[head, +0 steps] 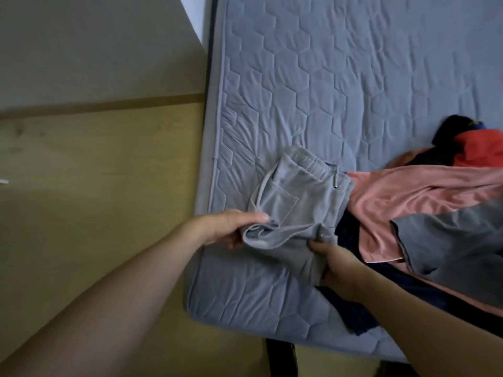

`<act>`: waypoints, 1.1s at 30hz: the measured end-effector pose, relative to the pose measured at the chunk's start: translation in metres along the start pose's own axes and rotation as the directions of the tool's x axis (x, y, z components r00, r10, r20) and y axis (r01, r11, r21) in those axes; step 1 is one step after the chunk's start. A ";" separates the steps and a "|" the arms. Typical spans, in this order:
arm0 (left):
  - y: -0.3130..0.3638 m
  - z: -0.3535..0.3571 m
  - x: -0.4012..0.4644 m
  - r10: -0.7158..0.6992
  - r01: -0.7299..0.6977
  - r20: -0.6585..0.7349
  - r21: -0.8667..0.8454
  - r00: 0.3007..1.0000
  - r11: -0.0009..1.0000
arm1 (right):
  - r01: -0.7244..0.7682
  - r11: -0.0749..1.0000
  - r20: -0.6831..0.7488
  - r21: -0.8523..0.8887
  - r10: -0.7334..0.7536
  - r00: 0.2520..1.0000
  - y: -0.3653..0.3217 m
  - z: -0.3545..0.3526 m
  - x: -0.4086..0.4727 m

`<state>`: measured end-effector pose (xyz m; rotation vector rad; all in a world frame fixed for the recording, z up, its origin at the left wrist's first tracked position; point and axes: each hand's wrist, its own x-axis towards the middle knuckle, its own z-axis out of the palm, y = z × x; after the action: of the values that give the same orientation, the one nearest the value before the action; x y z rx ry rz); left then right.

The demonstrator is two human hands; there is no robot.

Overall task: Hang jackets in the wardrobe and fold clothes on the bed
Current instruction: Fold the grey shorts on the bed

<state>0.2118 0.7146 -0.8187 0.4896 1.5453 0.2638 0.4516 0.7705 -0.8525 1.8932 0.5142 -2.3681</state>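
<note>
The grey sweatpants (296, 205) lie near the corner of the bed (353, 77), waistband away from the person, long axis running from the hands toward the waistband. The left hand (226, 229) pinches the near folded edge from the left; the right hand (337, 265) grips it from the right, fingers curled under the cloth, so both sit at the end that likely folds forward next

Both arms extended, left hand (226, 229) gripping, right hand (336, 263) gripping
</note>
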 end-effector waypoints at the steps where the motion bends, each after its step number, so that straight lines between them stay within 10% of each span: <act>1: 0.016 -0.006 0.009 -0.003 0.017 0.095 -0.145 0.996 0.989 | -0.005 0.994 -0.003 0.111 0.006 1.000 -0.009 -0.010 0.003; 4: 0.059 -0.020 0.044 0.012 0.034 0.233 -0.195 0.972 0.980 | 0.059 0.974 -0.053 0.218 -0.049 0.997 -0.030 -0.030 0.015; 8: 0.095 -0.018 0.117 0.165 -0.022 -0.220 0.537 0.961 0.843 | 0.416 0.909 -0.256 -0.036 -0.410 0.875 -0.054 -0.044 0.041; 13: 0.082 -0.021 0.186 0.146 0.034 -0.521 0.320 0.841 0.947 | 0.456 0.673 -0.311 -0.583 -0.703 0.640 -0.083 -0.049 0.094; 17: 0.059 -0.007 0.198 0.150 0.121 -0.642 0.358 0.752 0.926 | 0.395 0.859 -0.467 -0.325 -0.509 0.723 -0.090 -0.034 0.116; 24: 0.038 0.004 0.193 0.450 -0.321 -0.454 0.334 0.769 0.886 | 0.392 0.916 -0.336 0.082 -0.345 0.876 -0.077 -0.027 0.130; 33: 0.066 -0.030 0.135 0.081 -0.156 -0.449 -0.133 0.890 0.979 | 0.222 0.950 -0.067 0.219 -0.212 0.975 -0.126 0.003 0.053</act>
<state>0.1944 0.8389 -0.9068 0.4097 1.9182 0.6297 0.4040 0.8963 -0.8759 2.0829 0.5002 -2.6302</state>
